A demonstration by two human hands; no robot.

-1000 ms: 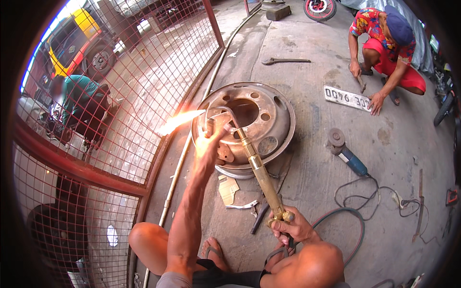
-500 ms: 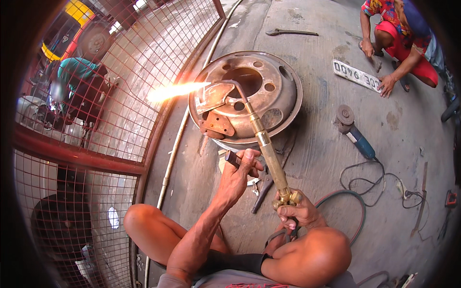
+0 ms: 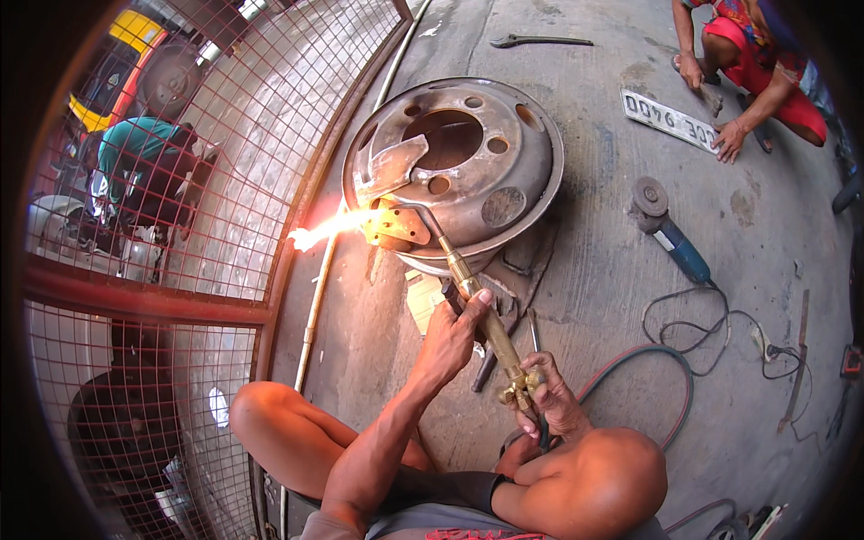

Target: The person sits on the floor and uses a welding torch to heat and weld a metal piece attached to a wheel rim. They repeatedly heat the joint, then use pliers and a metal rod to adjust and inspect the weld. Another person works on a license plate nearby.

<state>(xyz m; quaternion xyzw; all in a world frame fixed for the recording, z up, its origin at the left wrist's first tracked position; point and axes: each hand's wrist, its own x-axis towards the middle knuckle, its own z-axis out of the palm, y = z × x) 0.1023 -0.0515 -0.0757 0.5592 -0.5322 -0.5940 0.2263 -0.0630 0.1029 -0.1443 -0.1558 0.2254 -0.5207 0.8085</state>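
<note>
A brass gas torch point(image 3: 495, 335) burns with a bright orange flame point(image 3: 328, 227). My right hand point(image 3: 560, 400) is closed around its rear end by the valve knobs. Farther up, my left hand point(image 3: 447, 340) grips the barrel, thumb on top; a small dark block point(image 3: 449, 292) pokes out beside its fingers. The torch's bent tip is at a small drilled metal plate point(image 3: 407, 227), and the flame washes over its left side. This plate lies at the near left edge of a steel wheel rim point(image 3: 526, 166). Higher on the rim rests a curved metal plate point(image 3: 396, 166).
An angle grinder point(image 3: 670, 229) with a cord lies to the right, and a wrench point(image 3: 540, 41) at the far side. A hose point(image 3: 688, 396) curves near my right knee. Another person point(image 3: 765, 81) crouches over a licence plate point(image 3: 668, 121). Red mesh fencing point(image 3: 153, 292) stands left.
The torch has come nearer to me, its flame moving from the curved plate to the small drilled plate. My left hand, beside the torch before, has closed on its barrel.
</note>
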